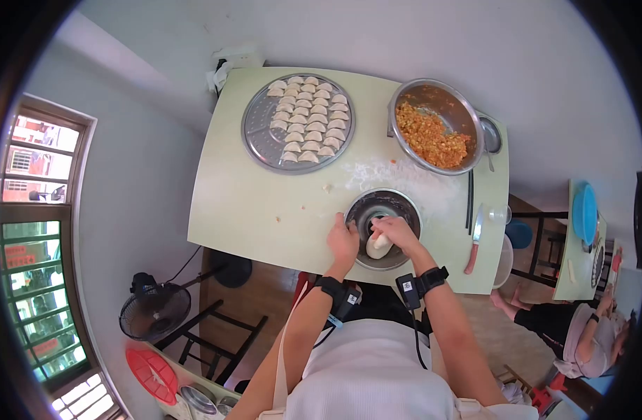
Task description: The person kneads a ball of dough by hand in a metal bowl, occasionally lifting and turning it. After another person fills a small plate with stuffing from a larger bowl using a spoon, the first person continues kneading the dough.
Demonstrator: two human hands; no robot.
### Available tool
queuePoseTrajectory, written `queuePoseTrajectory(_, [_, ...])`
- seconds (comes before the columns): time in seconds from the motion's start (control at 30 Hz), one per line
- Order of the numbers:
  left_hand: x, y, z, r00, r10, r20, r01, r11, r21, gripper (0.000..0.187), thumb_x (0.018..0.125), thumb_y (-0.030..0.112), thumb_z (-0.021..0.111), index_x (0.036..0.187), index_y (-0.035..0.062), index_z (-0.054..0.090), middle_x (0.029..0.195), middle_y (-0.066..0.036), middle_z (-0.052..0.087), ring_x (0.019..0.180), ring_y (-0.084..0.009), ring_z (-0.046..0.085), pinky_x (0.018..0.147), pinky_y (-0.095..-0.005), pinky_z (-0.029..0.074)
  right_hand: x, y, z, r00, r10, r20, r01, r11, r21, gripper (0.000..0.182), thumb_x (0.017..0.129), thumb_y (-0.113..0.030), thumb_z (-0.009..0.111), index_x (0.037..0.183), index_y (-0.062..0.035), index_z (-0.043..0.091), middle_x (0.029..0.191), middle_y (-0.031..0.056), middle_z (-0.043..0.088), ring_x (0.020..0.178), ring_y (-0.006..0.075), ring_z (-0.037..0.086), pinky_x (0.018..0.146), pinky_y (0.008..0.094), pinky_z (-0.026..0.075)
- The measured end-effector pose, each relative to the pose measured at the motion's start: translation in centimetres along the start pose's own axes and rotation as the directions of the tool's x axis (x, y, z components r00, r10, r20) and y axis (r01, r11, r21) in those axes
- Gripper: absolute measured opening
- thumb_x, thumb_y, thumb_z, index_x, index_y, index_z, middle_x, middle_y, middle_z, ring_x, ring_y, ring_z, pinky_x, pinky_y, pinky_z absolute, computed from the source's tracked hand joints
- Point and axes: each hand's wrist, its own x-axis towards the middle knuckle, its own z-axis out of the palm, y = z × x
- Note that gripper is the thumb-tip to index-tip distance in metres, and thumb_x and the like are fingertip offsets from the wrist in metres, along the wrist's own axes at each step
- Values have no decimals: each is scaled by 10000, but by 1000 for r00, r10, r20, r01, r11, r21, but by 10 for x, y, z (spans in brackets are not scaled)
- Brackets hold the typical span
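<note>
A steel mixing bowl (413,210) stands near the front edge of the table, with a lump of pale dough (377,247) inside. My left hand (343,238) grips the bowl's left rim, thumb towards the inside. Reaching in from the right, my right hand (396,232) is closed on the upper part of the dough; its fingertips are partly hidden. White flour (387,173) is scattered on the table just behind the bowl.
Dumplings in rows cover much of a round metal tray (258,143). A large bowl of orange filling (433,136) sits back right. Black chopsticks (469,203) and a knife (477,234) lie along the right side. Another person (580,332) is at a table farther right.
</note>
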Motion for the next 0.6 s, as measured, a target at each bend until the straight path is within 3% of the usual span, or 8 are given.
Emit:
queuePoseTrajectory(0.03, [-1,1,-1,1000,-3,11,3,1000,1,211,820,157,584,952,50,458,670,-188,597,653,-385,599,578,-474,448,-3,0,0,997,75,-28,-78,982,-171,392,882,-349,565,705,-10,654,755,50,624,776,154,563,715,322,437])
queuePoseTrajectory(0.1, [-1,4,-4,1000,11,13,-11,1000,14,213,819,160,587,953,52,463,666,-185,597,648,-383,600,575,-472,448,4,20,20,991,91,-97,-107,977,-183,355,852,-337,607,916,11,642,864,107,642,866,213,587,761,351,448])
queuePoseTrajectory(0.17, [0,4,-5,1000,23,15,-24,999,26,214,817,163,591,953,54,467,662,-182,596,644,-380,600,572,-471,449,-1,37,39,877,-271,-397,44,867,-496,445,797,-358,640,1136,-78,570,1094,155,597,1003,306,564,790,466,444])
queuePoseTrajectory(0.23, [1,1,-4,999,28,31,-28,1000,10,216,814,170,599,941,53,470,660,-181,599,638,-380,600,570,-471,450,-23,15,41,918,-258,-301,34,808,-588,476,796,-346,639,1183,-107,497,1232,162,509,1090,378,506,820,551,418])
queuePoseTrajectory(0.33, [3,3,-4,999,44,31,-45,999,10,217,814,176,605,935,56,471,665,-180,604,637,-380,602,572,-469,454,-28,13,38,942,-242,-233,6,705,-709,338,822,-328,619,1055,-96,541,1128,172,561,1006,353,554,801,502,449])
queuePoseTrajectory(0.4, [5,1,-5,999,40,35,-41,998,39,220,816,177,605,943,54,474,671,-178,607,643,-379,603,574,-468,455,-19,25,30,865,-440,-242,204,748,-632,272,858,-328,586,952,-73,558,943,199,621,846,359,609,694,454,482])
queuePoseTrajectory(0.53, [1,0,-3,1000,-26,15,26,999,-25,232,821,186,606,959,51,477,683,-174,614,659,-377,606,581,-463,461,-15,24,13,789,-488,-373,230,798,-557,297,900,-345,544,872,-51,573,675,215,610,660,416,604,582,480,467])
queuePoseTrajectory(0.6, [1,1,-3,999,-17,32,17,1000,-6,232,821,186,605,957,50,476,685,-173,615,662,-375,607,582,-462,461,-14,14,8,829,-413,-377,138,805,-577,309,907,-354,524,880,-51,579,697,224,610,700,415,606,604,471,471])
